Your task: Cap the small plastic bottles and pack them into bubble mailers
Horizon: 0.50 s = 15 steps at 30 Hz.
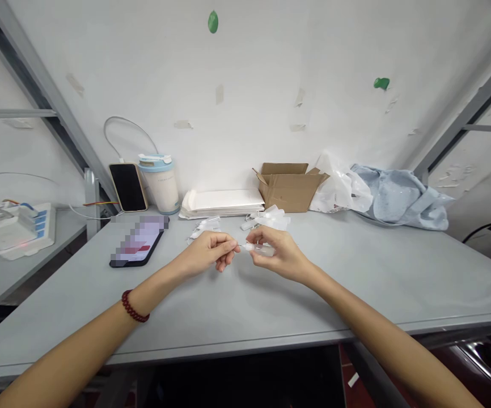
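Over the middle of the desk (pixel 177 317), my right hand (pixel 286 253) grips a small translucent plastic bottle (pixel 264 249) lying sideways, its white nozzle pointing left. My left hand (pixel 211 249) is closed in a pinch at a thin strand or needle (pixel 240 245) in front of that nozzle; its exact kind is too small to tell. Behind my right hand lies a pile of similar small bottles (pixel 276 216). A few more translucent pieces (pixel 206 225), with thin loops, lie behind my left hand.
Along the wall stand a phone (pixel 128 187), a blue-lidded cup (pixel 160 184), stacked white envelopes (pixel 228 199), an open cardboard box (pixel 290 190), a white plastic bag (pixel 339 187) and a blue cloth (pixel 402 195). Another phone (pixel 137 243) lies left. A power strip (pixel 28 232) sits on the adjoining surface.
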{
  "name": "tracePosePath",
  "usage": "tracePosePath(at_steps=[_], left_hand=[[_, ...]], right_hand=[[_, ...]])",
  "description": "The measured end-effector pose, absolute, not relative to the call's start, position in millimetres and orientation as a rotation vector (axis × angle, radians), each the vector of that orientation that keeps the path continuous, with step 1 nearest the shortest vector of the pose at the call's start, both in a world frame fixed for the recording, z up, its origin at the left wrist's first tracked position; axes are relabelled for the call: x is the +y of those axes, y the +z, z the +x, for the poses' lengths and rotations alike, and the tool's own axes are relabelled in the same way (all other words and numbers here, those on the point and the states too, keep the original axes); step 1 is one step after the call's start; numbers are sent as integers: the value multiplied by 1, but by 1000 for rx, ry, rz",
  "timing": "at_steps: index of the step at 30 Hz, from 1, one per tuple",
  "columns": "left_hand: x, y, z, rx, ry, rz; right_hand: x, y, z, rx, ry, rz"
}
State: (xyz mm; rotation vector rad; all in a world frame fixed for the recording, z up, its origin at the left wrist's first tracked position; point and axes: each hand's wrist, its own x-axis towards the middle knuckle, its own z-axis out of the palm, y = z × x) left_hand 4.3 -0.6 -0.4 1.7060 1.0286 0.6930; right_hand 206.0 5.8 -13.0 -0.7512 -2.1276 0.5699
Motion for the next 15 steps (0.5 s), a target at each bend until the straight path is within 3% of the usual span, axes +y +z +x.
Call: tracePosePath(at_steps=[15], left_hand=[[-1, 0, 3, 1006, 619, 1734]], right_hand=[[4, -12, 206, -2176, 628, -739]])
